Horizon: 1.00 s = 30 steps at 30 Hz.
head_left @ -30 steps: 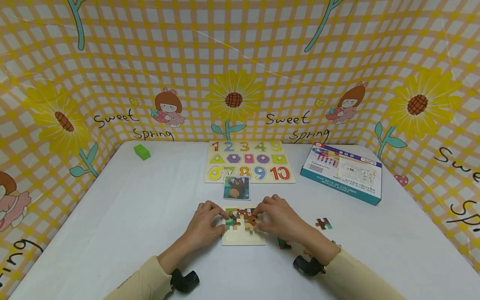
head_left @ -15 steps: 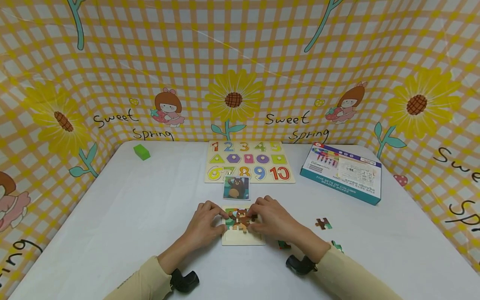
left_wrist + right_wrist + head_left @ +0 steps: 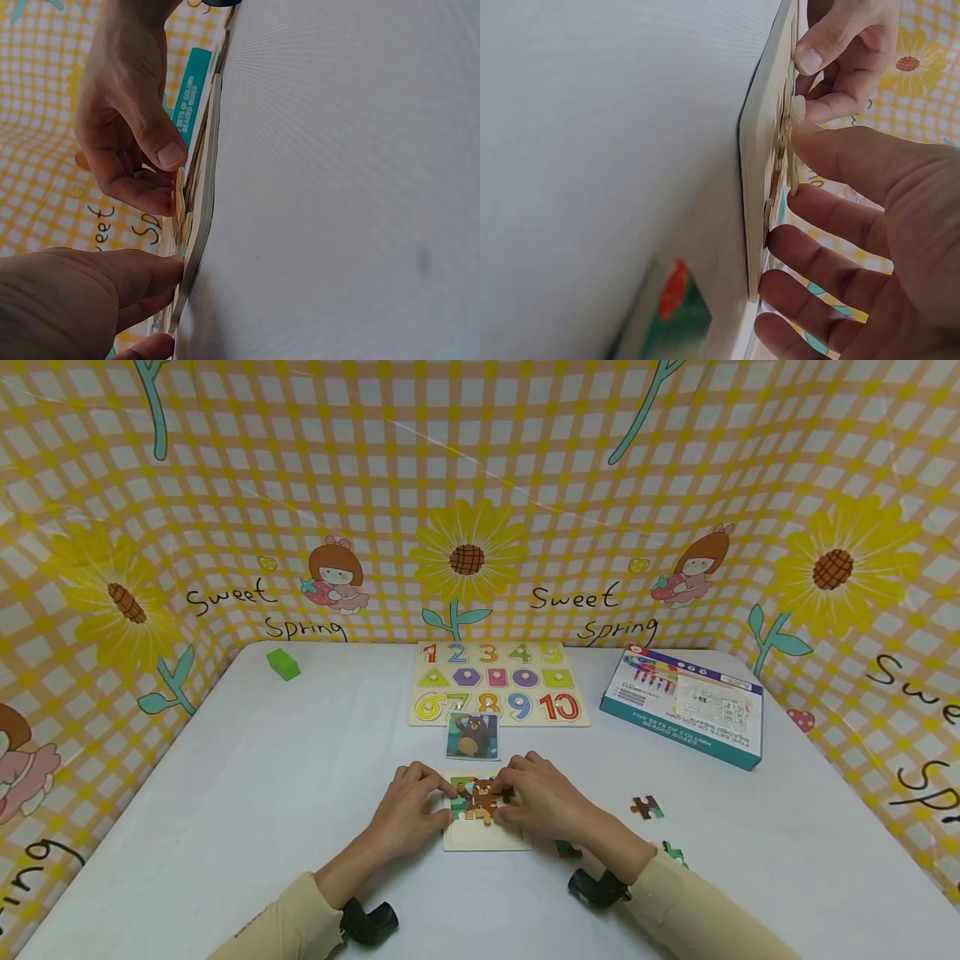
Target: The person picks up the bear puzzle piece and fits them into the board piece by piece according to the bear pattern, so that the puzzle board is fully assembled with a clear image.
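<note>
A shallow wooden puzzle board (image 3: 487,840), partly filled with bear-picture pieces along its upper part, lies flat on the table. My left hand (image 3: 411,802) grips its left edge with thumb and fingers. My right hand (image 3: 546,797) pinches a brown puzzle piece (image 3: 483,807) over the middle of the board. In the left wrist view that puzzle piece (image 3: 179,196) sits between thumb and forefinger, tilted and close to the other pieces. From the right wrist, its pale edge (image 3: 798,110) shows by the thumb. The right hand hides the board's right side.
Loose puzzle pieces lie to the right: one brown and green (image 3: 647,807), one green (image 3: 675,853), one dark (image 3: 568,849) beside the right wrist. Behind the board are a bear picture card (image 3: 473,737), a number board (image 3: 495,662), a box (image 3: 682,706) and a green block (image 3: 283,664).
My right hand has shifted left over the board with the puzzle piece, then nearly stopped. The left hand has stayed at the board's edge.
</note>
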Motion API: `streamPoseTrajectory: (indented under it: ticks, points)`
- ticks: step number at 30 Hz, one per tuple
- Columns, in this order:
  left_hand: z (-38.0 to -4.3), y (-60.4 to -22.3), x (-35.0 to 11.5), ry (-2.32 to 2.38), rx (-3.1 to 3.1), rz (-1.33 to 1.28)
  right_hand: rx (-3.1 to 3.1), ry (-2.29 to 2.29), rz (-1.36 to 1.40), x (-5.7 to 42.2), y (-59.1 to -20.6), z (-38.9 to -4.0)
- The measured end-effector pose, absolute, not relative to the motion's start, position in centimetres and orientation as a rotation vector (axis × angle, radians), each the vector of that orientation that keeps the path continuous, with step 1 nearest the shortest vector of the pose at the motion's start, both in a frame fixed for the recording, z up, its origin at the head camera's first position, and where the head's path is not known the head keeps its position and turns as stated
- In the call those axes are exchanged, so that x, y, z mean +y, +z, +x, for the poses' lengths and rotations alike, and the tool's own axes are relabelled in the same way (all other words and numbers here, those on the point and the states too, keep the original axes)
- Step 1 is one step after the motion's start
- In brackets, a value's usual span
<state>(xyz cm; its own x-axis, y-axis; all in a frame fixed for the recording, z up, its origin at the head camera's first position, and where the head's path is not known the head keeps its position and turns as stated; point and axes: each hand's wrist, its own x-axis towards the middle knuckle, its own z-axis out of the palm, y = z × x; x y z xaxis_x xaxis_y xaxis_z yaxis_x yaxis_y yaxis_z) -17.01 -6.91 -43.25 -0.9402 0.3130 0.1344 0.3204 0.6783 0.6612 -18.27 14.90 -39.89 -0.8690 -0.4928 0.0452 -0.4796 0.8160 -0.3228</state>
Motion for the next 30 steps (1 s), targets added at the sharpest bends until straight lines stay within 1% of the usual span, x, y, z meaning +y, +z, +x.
streamPoseTrajectory:
  ticks: [18, 30]
  points:
    - [-16.96, -43.19, -6.88, -1.137, -2.86, -0.549, 2.957, -0.494, -0.8, 14.85, -39.72, -18.17]
    - [-17.04, -43.32, -6.86, -1.131, -2.869, -0.536, 2.976, -0.462, -0.857, 15.02, -40.02, -18.34]
